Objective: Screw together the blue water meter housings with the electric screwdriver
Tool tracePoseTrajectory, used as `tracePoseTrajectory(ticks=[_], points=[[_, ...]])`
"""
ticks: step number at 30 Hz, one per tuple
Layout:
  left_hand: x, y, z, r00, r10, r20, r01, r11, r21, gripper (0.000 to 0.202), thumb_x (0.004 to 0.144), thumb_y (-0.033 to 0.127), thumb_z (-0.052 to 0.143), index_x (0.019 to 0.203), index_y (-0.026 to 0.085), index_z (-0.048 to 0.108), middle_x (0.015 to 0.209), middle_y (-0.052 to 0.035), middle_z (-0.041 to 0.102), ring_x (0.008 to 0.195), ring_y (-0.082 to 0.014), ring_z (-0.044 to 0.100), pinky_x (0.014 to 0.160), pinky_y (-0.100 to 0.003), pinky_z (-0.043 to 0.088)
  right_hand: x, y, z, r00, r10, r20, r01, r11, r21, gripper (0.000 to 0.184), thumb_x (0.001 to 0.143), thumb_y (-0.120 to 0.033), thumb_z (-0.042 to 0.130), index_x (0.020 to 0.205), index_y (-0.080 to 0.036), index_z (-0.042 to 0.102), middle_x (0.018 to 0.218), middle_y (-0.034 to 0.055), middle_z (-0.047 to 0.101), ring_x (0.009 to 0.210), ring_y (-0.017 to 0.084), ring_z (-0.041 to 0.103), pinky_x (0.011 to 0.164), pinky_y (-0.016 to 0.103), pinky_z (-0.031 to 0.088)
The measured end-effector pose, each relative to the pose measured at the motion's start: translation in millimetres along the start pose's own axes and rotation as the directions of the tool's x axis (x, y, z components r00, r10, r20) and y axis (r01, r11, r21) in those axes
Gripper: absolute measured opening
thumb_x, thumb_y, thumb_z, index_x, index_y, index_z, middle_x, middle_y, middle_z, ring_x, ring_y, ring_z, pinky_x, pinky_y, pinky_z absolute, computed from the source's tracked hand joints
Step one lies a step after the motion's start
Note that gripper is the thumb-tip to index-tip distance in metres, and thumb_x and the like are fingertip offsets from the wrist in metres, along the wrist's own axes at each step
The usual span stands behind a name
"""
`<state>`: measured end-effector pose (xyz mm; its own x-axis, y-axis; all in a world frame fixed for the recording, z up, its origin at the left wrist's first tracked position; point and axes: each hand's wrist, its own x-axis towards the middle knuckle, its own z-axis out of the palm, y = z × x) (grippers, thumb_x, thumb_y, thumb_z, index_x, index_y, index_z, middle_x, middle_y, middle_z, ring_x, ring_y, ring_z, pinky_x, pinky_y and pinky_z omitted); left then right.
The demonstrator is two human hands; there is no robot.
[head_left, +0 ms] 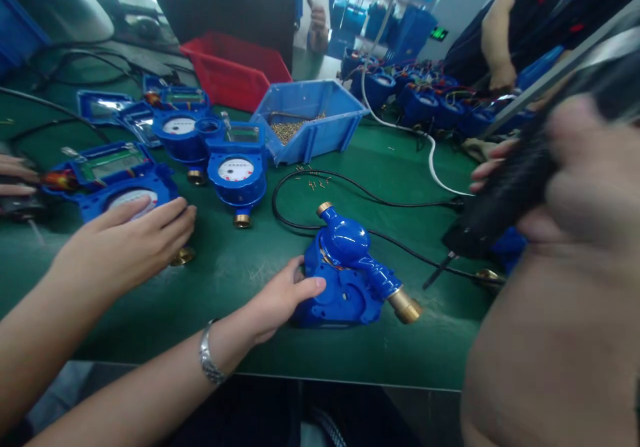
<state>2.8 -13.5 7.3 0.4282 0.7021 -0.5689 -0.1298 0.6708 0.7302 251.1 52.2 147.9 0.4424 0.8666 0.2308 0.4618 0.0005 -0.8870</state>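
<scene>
My left hand (280,297), with a silver bracelet (209,354) at the wrist, grips the side of a blue water meter (345,287). The meter lies face down near the table's front edge, its brass threaded end (406,306) pointing right. My right hand (575,187), blurred and close to the camera, is wrapped round a black electric screwdriver (500,194). The screwdriver's bit (439,272) points down and left, in the air to the right of the meter and apart from it.
A co-worker's hand (150,224) rests on another water meter (133,197) at left. More meters (237,170) stand beside a blue bin (320,127) of small screws and a red bin (230,67). Loose screws (315,179) and a black cable (350,197) lie behind my meter.
</scene>
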Motion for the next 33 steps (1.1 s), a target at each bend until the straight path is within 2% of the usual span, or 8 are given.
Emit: tracePoseTrajectory(ticks=[3, 8, 11, 16, 20, 23, 26, 33], points=[[-2, -1, 0.6, 1.0, 0.009, -0.01, -0.009, 1.0, 0.027, 0.086, 0.071, 0.044, 0.066, 0.136, 0.007, 0.026, 0.123, -0.0203, 0.057, 0.112, -0.0303, 0.055, 0.095, -0.04, 0.045, 20, 55, 18, 0.955, 0.289, 0.073, -0.247, 0.905, -0.346, 0.024, 0.075, -0.032, 0.062, 0.09, -0.017, 0.051, 0.063, -0.001, 0.054, 0.058, 0.018, 0.059, 0.059, 0.038, 0.047], [-1, -3, 1.5, 1.0, 0.012, 0.007, -0.012, 0.999, 0.034, 0.083, 0.072, 0.046, 0.065, 0.136, 0.009, 0.026, 0.127, -0.0179, 0.056, 0.121, -0.03, 0.049, 0.097, -0.037, 0.043, 14, 127, 42, 0.928, 0.353, 0.12, -0.221, 0.782, -0.583, 0.028, 0.06, -0.014, 0.072, 0.084, -0.009, 0.058, 0.081, 0.0155, 0.061, 0.089, 0.036, 0.06, 0.08, 0.053, 0.044], [-1, -6, -1.6, 0.999, 0.005, 0.035, -0.007, 0.998, 0.059, 0.081, 0.075, 0.048, 0.062, 0.136, 0.011, 0.026, 0.126, -0.0182, 0.056, 0.117, -0.0297, 0.052, 0.097, -0.039, 0.042, -7, 130, 33, 0.944, 0.28, 0.174, -0.115, 0.774, -0.622, 0.038, 0.068, -0.016, 0.066, 0.104, -0.008, 0.059, 0.105, 0.0228, 0.057, 0.104, 0.041, 0.053, 0.09, 0.061, 0.035], [-3, -2, -22.5, 0.964, 0.25, -0.092, -0.196, 0.899, 0.391, 0.076, 0.077, 0.051, 0.057, 0.134, 0.009, 0.032, 0.122, -0.0186, 0.055, 0.113, -0.0287, 0.053, 0.097, -0.042, 0.041, -65, 109, -6, 0.881, 0.207, 0.426, 0.025, 0.878, -0.478, 0.043, 0.072, -0.012, 0.055, 0.115, -0.017, 0.058, 0.098, 0.0088, 0.063, 0.086, 0.023, 0.063, 0.084, 0.044, 0.05], [1, 28, -26.5, 0.817, 0.567, 0.108, -0.446, 0.502, 0.741, 0.063, 0.077, 0.049, 0.06, 0.13, 0.019, 0.044, 0.133, -0.0126, 0.049, 0.125, -0.0279, 0.043, 0.105, -0.041, 0.031, -119, 105, -18, 0.667, 0.249, 0.702, -0.165, 0.968, -0.187, 0.048, 0.07, -0.024, 0.066, 0.116, -0.019, 0.056, 0.104, 0.0083, 0.066, 0.09, 0.024, 0.064, 0.084, 0.043, 0.052], [16, 55, -1.5, 0.683, 0.516, 0.518, -0.635, 0.069, 0.769, 0.059, 0.076, 0.051, 0.061, 0.127, 0.024, 0.05, 0.135, -0.0081, 0.051, 0.132, -0.0277, 0.034, 0.113, -0.044, 0.005, -150, 114, -8, 0.732, 0.3, 0.612, -0.318, 0.945, -0.082, 0.05, 0.069, -0.033, 0.07, 0.114, -0.019, 0.053, 0.112, 0.0117, 0.063, 0.1, 0.028, 0.062, 0.094, 0.049, 0.045], [33, 69, 35.8, 0.571, 0.304, 0.762, -0.773, -0.115, 0.625, 0.061, 0.073, 0.052, 0.064, 0.125, 0.023, 0.052, 0.129, -0.0096, 0.057, 0.13, -0.03, 0.037, 0.111, -0.049, -0.005, -167, 126, 7, 0.813, 0.357, 0.459, -0.438, 0.895, 0.081, 0.055, 0.068, -0.037, 0.071, 0.114, -0.021, 0.047, 0.118, 0.013, 0.058, 0.106, 0.029, 0.059, 0.096, 0.05, 0.043], [42, 60, 71.7, 0.546, 0.158, 0.823, -0.736, -0.378, 0.561, 0.055, 0.077, 0.061, 0.05, 0.102, 0.013, 0.063, 0.084, -0.0143, 0.066, 0.086, -0.032, 0.061, 0.096, -0.057, 0.025, -178, 131, 30, 0.837, 0.335, 0.434, -0.464, 0.853, 0.237, 0.098, 0.058, -0.026, 0.077, 0.138, -0.025, 0.021, 0.136, 0.0125, 0.042, 0.127, 0.029, 0.041, 0.108, 0.049, 0.028]])
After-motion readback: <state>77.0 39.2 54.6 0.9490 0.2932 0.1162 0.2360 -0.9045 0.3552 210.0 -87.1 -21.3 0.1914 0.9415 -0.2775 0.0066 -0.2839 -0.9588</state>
